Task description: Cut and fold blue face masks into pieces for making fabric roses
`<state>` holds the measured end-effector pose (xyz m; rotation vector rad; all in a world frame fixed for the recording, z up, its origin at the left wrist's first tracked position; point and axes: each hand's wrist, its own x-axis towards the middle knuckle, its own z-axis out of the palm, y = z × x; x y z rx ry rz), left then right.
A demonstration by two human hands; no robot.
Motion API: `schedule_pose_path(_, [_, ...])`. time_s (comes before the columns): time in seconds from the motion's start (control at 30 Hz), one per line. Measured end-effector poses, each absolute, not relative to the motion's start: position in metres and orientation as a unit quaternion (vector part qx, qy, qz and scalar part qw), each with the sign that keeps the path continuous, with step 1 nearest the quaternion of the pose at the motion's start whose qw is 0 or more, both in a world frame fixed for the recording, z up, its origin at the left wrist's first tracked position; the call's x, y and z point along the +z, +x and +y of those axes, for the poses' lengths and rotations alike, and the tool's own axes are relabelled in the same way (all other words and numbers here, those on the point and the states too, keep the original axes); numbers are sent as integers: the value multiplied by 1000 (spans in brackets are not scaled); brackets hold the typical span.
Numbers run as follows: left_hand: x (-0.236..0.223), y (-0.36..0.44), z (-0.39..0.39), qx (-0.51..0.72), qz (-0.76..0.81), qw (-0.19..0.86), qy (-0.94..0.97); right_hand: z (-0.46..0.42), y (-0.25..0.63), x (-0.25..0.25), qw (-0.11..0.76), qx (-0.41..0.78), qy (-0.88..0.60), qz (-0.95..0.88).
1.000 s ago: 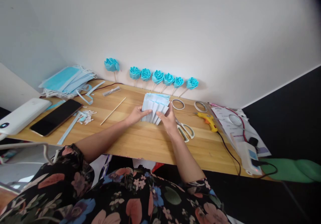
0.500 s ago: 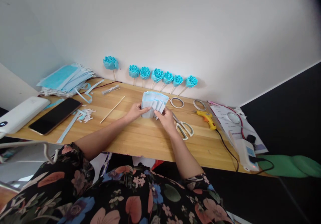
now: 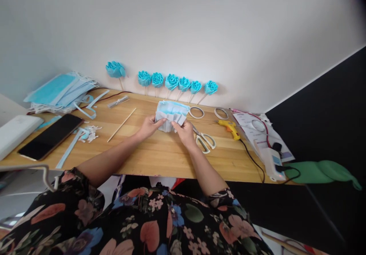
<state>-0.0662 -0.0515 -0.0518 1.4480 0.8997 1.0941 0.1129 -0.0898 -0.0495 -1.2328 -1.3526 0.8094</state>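
On the bench [image 3: 160,154], the phone [image 3: 51,136] lies left of the stick [image 3: 122,124]; the scissors [image 3: 204,138] lie between the stick and the glue gun [image 3: 229,128]. Behind them, flowers [image 3: 172,82] lean against the wall [image 3: 183,30].

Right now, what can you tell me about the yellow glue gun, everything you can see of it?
The glue gun lies on its side on the wooden tabletop, just left of the papers. Its yellow body looks like plastic, with an orange trigger and a thin nozzle pointing left. A black cord runs from the handle end to the tabletop's near edge. No hand touches it.
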Motion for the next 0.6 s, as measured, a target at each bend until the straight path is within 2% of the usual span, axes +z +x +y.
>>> schedule_pose_path(0.6, [-53, -64, -50, 428, 332, 574, 614, -92, 109, -53, 542, 373, -511, -553])
